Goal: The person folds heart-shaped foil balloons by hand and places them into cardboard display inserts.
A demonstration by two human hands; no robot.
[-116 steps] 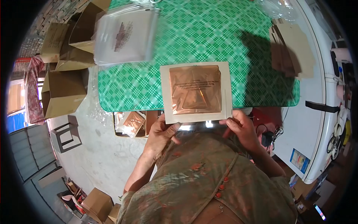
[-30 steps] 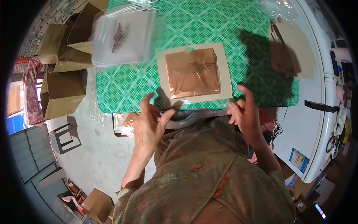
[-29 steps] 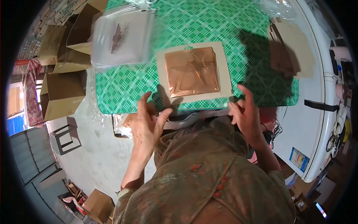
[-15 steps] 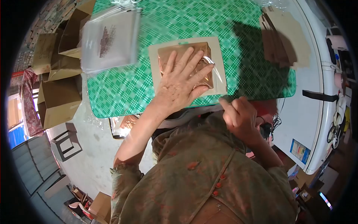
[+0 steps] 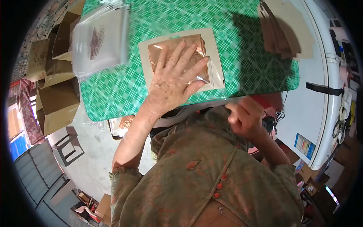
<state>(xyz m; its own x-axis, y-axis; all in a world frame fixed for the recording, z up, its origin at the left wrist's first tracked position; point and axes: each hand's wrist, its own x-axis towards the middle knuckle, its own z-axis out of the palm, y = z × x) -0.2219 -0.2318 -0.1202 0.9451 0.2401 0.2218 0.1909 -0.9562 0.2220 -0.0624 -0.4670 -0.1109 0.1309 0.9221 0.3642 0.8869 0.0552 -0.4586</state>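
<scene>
My left hand (image 5: 172, 77) lies flat with its fingers spread on a copper-coloured shiny packet (image 5: 202, 47) in clear plastic. Behind the packet is a beige card (image 5: 218, 72) with a hang slot at its top. Both rest on the green checked tabletop (image 5: 181, 15) near its front edge. My right hand (image 5: 245, 115) is curled just off that edge, below the card's lower right corner. Its thumb and forefinger are drawn together; whatever they hold, if anything, is too small or hidden to make out.
A stack of clear plastic bags (image 5: 100, 45) lies at the table's left. Several beige cards (image 5: 287, 34) are piled at the right, partly in shadow. Open cardboard boxes (image 5: 56, 102) stand left of the table, and a white appliance (image 5: 314, 125) stands to the right.
The view has shifted a little, so the table items appear farther left. My left hand stays flat on the packet. My right hand sits slightly farther from the card's corner, still curled.
</scene>
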